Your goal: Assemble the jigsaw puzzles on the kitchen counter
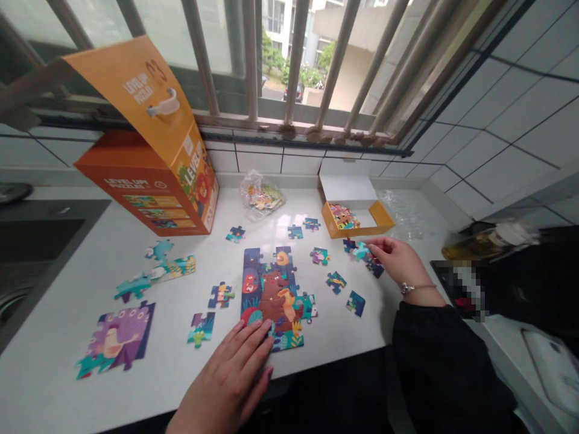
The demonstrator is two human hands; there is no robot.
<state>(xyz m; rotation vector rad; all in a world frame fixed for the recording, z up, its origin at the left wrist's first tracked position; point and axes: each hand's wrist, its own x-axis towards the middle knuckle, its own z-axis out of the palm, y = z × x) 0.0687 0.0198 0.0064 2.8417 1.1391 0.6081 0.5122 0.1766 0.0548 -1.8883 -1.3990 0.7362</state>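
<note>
The left hand (233, 371) lies palm down, fingers slightly spread, its fingertips on the lower edge of the partly assembled jigsaw puzzle (274, 289) on the table (158, 392). The right hand (398, 259) pinches a turquoise puzzle piece (360, 251) between thumb and forefinger, just in front of the open yellow box (357, 226).

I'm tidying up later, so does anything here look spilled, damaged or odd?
Only the window ledge: rough brown patches where the bars meet it may be wear or rust. I see no spill on the counter; loose puzzle pieces lie scattered around the partly joined puzzle, which isn't odd.
</note>
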